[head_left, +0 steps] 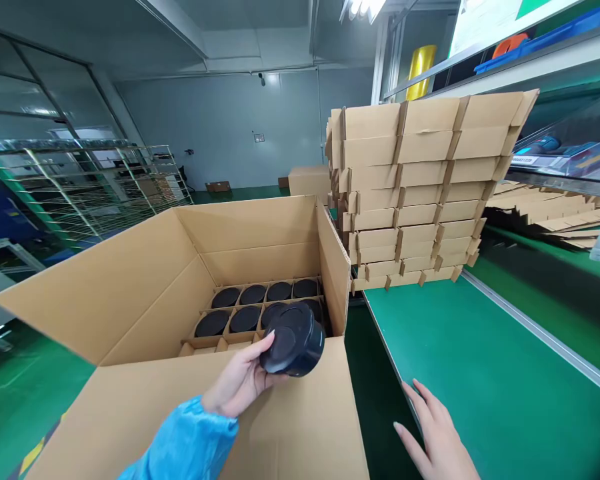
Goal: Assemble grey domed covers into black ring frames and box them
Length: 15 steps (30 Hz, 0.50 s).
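Observation:
My left hand [247,380], in a blue sleeve, grips a round black lidded container [294,339] by its side. It is held tilted over the near flap of an open cardboard box [145,293]. Inside the box, several black round containers [245,319] sit in the cells of a cardboard divider [200,344]; the nearest visible cells show bare cardboard. My right hand [433,433] is open, fingers apart, holding nothing. It hovers by the edge of the green work surface [430,333], right of the box; whether it touches the edge I cannot tell.
A tall stack of cardboard dividers [420,193] stands at the far end of the green surface. Flat cardboard pieces [555,210] lie under a shelf at right. A wire rack [90,193] stands to the left, and another cardboard box [309,181] is behind.

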Each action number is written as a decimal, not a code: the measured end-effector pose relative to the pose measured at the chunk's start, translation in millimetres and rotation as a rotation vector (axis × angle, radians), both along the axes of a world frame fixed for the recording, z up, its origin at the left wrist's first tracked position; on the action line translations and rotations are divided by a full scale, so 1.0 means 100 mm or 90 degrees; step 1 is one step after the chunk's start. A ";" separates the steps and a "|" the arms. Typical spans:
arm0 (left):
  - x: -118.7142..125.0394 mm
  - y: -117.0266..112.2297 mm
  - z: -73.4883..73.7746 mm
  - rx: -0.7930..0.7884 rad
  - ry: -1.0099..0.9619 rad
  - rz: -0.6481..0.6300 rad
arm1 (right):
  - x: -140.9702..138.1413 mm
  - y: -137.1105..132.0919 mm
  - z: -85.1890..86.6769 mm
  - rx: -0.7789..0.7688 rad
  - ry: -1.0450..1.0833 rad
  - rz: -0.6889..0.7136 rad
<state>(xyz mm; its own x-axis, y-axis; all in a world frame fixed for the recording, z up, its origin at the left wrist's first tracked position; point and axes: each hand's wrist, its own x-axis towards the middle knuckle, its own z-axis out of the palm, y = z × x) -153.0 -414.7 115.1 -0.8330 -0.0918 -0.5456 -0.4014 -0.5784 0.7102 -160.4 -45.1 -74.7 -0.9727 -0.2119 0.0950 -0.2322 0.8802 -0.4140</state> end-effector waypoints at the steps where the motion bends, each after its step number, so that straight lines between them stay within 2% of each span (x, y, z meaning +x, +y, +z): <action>1: -0.03 -0.04 0.00 -0.004 0.006 0.004 | -0.02 0.05 -0.09 0.018 0.012 0.008; 4: -0.16 -0.18 0.00 -0.047 0.024 -0.002 | -0.03 0.18 -0.25 0.077 0.068 0.041; 6: -0.31 -0.29 0.02 -0.133 0.081 -0.019 | 0.00 0.25 -0.29 0.119 0.129 0.081; 9: -0.68 -0.53 0.09 -0.264 0.195 -0.017 | 0.05 0.31 -0.33 0.189 0.240 0.136; 11: -1.01 -0.70 0.08 -0.325 0.211 -0.025 | 0.04 0.35 -0.40 0.228 0.299 0.150; 13: -1.37 -0.82 -0.04 -0.392 0.164 -0.084 | 0.01 0.37 -0.49 0.261 0.347 0.161; 15: -1.69 -0.86 -0.27 -0.461 0.078 -0.176 | -0.04 0.39 -0.57 0.290 0.391 0.178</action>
